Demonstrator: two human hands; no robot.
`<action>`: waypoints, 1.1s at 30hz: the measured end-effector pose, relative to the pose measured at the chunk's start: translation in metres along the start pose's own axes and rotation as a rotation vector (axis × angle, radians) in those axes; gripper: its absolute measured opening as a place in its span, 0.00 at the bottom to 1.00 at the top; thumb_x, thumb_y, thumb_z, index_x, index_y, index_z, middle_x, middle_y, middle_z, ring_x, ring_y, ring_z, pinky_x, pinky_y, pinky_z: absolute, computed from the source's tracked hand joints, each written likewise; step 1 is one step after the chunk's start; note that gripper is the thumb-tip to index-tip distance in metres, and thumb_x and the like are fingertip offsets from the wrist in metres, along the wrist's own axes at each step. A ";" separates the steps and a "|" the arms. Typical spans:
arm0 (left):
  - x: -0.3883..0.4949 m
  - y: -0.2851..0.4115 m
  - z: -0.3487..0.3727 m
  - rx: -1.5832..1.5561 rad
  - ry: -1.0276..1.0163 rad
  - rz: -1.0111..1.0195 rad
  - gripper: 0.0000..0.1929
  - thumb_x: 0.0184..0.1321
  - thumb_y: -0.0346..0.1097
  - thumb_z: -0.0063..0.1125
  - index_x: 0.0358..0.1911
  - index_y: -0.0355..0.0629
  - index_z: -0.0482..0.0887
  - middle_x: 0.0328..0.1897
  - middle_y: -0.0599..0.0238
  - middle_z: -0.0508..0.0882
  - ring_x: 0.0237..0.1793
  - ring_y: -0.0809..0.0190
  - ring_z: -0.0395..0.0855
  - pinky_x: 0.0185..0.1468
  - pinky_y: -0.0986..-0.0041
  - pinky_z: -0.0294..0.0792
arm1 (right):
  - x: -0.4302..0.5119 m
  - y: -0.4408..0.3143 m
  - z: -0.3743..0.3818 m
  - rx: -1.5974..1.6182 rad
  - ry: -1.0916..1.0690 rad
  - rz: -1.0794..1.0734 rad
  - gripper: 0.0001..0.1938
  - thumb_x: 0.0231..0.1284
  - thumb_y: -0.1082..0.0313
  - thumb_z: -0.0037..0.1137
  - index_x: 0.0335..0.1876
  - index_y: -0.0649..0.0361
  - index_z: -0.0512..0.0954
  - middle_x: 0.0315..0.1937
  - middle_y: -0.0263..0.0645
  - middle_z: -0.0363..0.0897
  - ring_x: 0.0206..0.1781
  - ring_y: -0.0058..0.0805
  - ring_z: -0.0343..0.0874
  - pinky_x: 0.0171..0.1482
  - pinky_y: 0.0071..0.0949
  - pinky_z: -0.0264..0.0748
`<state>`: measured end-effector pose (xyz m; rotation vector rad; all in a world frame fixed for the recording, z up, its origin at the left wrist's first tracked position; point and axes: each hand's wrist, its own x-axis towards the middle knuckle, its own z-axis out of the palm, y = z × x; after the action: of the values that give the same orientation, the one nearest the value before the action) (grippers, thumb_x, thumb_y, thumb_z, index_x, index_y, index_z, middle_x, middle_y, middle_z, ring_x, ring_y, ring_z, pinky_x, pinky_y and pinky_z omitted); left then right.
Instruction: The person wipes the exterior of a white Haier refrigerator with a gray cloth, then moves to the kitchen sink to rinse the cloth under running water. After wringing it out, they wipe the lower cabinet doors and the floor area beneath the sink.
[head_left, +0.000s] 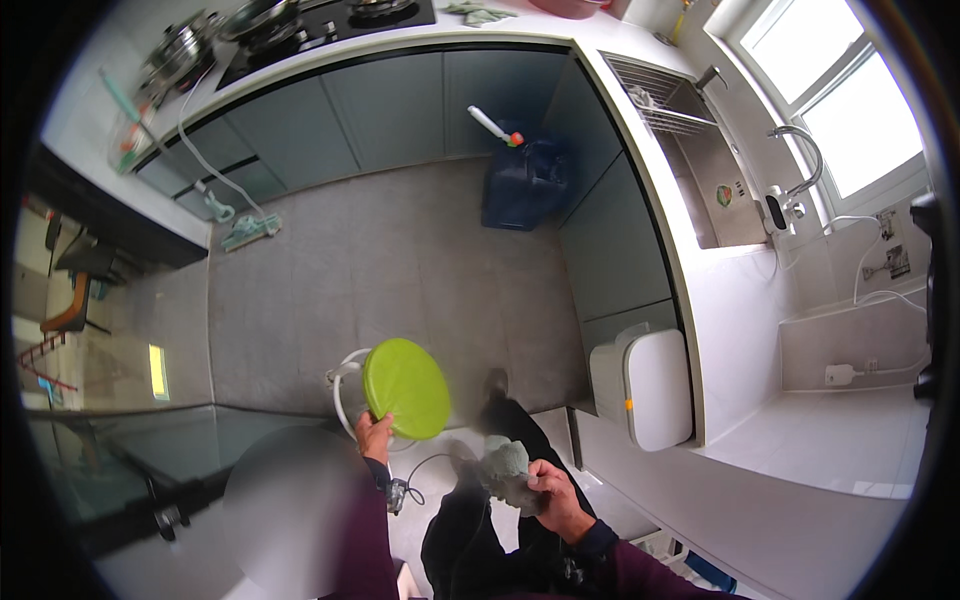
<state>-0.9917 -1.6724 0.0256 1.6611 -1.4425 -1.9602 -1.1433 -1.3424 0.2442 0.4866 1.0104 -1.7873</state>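
Observation:
My left hand (374, 436) grips the near edge of a round lime-green stool seat (406, 388). The stool is tilted, and its white tubular frame (339, 390) shows at the left of the seat. In my right hand (553, 496) is a crumpled grey-green cloth (508, 469), held in front of my dark trousers, apart from the stool. The lower part of this cloth looks darker and hangs below the fingers. A device with a thin cable (397, 495) is worn at my left wrist.
A blue plastic jerrycan (517, 187) stands on the grey tiled floor (360, 247) by the corner cabinets. A flat mop (252, 231) leans at the left. On the right are a white lidded bin (658, 390) and a sink (720, 180). Pans (262, 22) sit on the hob.

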 end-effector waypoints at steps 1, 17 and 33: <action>0.014 0.012 -0.002 0.011 0.001 -0.004 0.13 0.63 0.32 0.67 0.47 0.35 0.84 0.40 0.63 0.87 0.35 0.67 0.81 0.37 0.72 0.72 | 0.013 -0.008 0.005 0.003 0.001 -0.007 0.04 0.57 0.73 0.54 0.37 0.58 0.73 0.34 0.36 0.78 0.36 0.29 0.79 0.40 0.30 0.80; 0.253 0.137 0.075 0.382 -0.092 -0.024 0.12 0.62 0.29 0.65 0.48 0.37 0.85 0.37 0.65 0.88 0.29 0.67 0.80 0.34 0.71 0.72 | 0.230 -0.212 0.046 0.076 0.056 -0.049 0.08 0.59 0.75 0.62 0.41 0.57 0.76 0.36 0.33 0.82 0.36 0.22 0.80 0.40 0.22 0.78; 0.431 0.105 0.161 0.488 -0.561 -0.270 0.13 0.68 0.28 0.59 0.55 0.41 0.83 0.47 0.69 0.88 0.39 0.69 0.82 0.41 0.72 0.72 | 0.324 -0.217 0.003 0.205 0.358 0.008 0.06 0.57 0.73 0.59 0.38 0.60 0.75 0.36 0.36 0.79 0.36 0.27 0.79 0.41 0.27 0.78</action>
<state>-1.3222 -1.9305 -0.1916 1.6153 -2.1326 -2.5202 -1.4769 -1.4900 0.1072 0.9629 1.0664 -1.8444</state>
